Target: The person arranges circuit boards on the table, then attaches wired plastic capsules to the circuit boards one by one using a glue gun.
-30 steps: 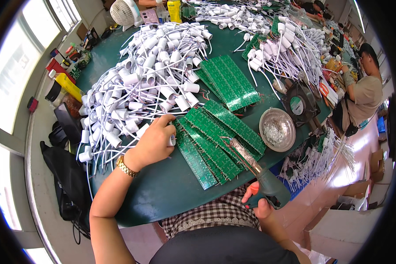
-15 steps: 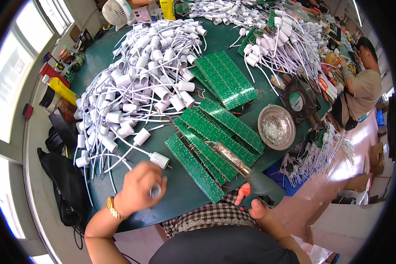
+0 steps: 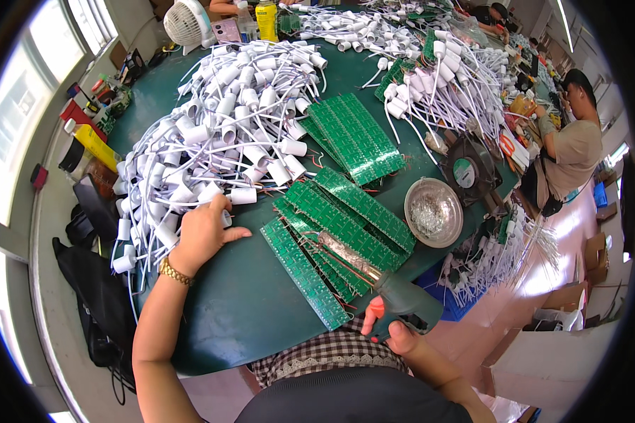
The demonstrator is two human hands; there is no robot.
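My left hand [image 3: 203, 231] is at the near edge of a big heap of white wired lamp sockets [image 3: 226, 106]. Its fingers curl round a white lamp socket [image 3: 226, 219], whose open end shows under the index finger; the thumb sticks out to the right. My right hand [image 3: 391, 330] grips the dark handle of a pistol-shaped soldering gun [image 3: 406, 299]. The gun's metal barrel points left and away, its thin tip over green circuit boards [image 3: 353, 225] laid side by side. More green boards [image 3: 356, 134] lie behind them.
A metal bowl [image 3: 434, 213] with shiny bits stands right of the boards, near a black fan [image 3: 469, 169]. Another socket heap [image 3: 437, 77] lies at the far right. A blue bin [image 3: 451, 296] sits below the table edge. A person [image 3: 568, 141] works at the right.
My left hand has moved forward from the table's front area to the socket heap. A socket lying left of the boards is no longer there. The right hand keeps the soldering gun over the boards.
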